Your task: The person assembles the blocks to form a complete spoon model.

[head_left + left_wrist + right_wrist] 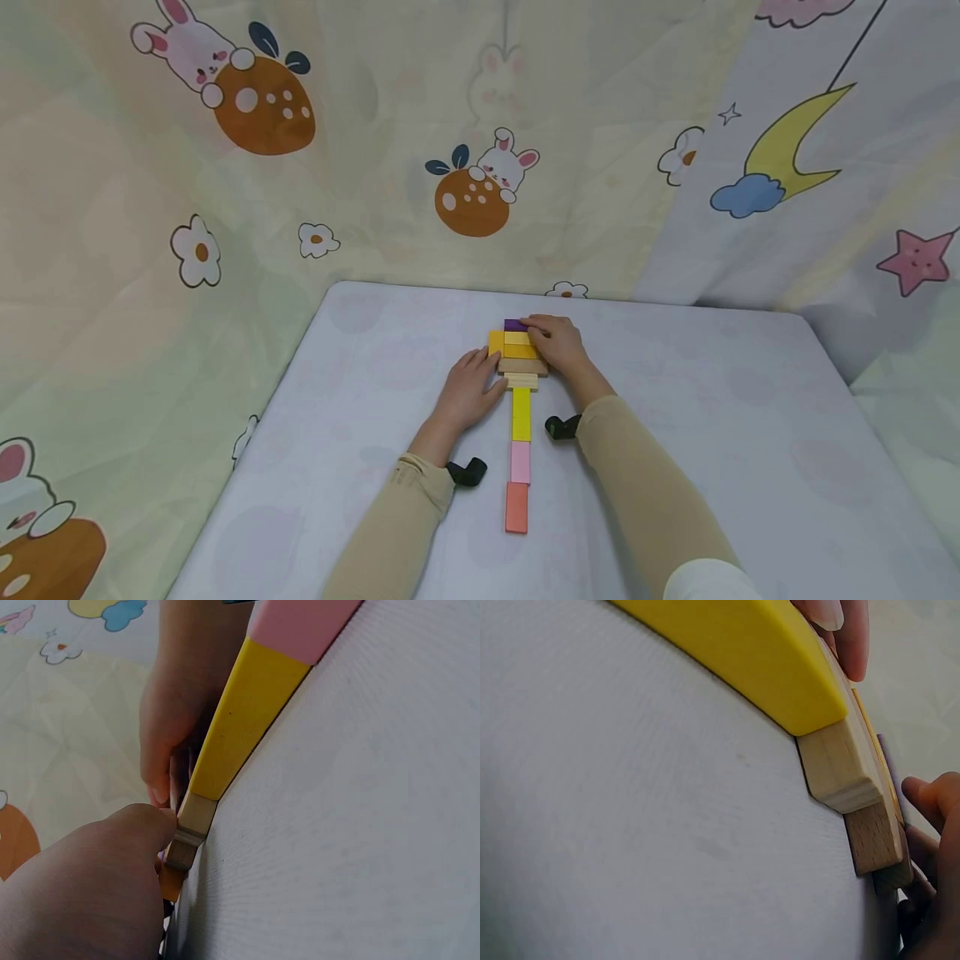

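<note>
A line of flat wooden blocks lies on the table, with a wider cluster at its far end. My left hand (468, 388) is at the cluster's left side, fingertips at the upright orange block (496, 343) and thumb by the pale wood blocks (521, 381). My right hand (558, 342) lies along the right side, fingertips at the purple block (514, 325) and beside the yellow-orange blocks (519, 351). A tan wood block (522, 366) spans below these. In the right wrist view, the right fingers (933, 801) bend beside the stack; what lies under them is hidden.
Toward me, the line continues with a yellow block (521, 414), a pink block (520, 462) and a coral block (517, 507). The white-covered table (337, 383) ends at a printed fabric wall (375, 192). Black wrist-camera mounts (467, 472) hang beside both wrists.
</note>
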Tool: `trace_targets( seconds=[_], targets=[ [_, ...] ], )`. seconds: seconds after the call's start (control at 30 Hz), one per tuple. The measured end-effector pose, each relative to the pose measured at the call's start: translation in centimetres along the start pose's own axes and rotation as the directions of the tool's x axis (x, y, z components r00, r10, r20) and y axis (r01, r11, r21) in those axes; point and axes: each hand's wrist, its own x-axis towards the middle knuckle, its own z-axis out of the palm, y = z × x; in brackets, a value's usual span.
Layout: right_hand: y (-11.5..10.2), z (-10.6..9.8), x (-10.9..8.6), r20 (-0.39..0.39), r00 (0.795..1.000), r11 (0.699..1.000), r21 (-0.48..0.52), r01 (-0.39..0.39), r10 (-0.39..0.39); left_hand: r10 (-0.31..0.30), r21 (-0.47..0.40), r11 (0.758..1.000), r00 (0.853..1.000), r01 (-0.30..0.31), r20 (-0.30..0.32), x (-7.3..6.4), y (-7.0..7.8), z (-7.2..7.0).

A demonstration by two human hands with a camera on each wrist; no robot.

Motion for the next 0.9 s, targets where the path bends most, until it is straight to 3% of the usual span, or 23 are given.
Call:
trace_targets(
  seconds=[0.53, 0.73, 0.9],
  targets=[
    [0.2, -0.8, -0.6, 0.048, 0.999, 0.997, 0.083, -0.008, 0.005, -0.003, -0.014, 1.0, 1.0, 0.003, -0.002, 0.1, 0.3, 0.0],
    [0.2, -2.1, -2.3, 0.079, 0.996, 0.995, 0.096, -0.04, 0.032, -0.005, -0.016, 1.0, 1.0, 0.005, 0.0, 0.0, 0.3, 0.0],
    [0.1, -4.0, -4.8, -0.002, 0.999, 0.999, 0.007, 0.032, -0.032, -0.013, -0.037, 0.999, 1.0, 0.013, -0.01, -0.3, 0.3, -0.2]
  ],
)
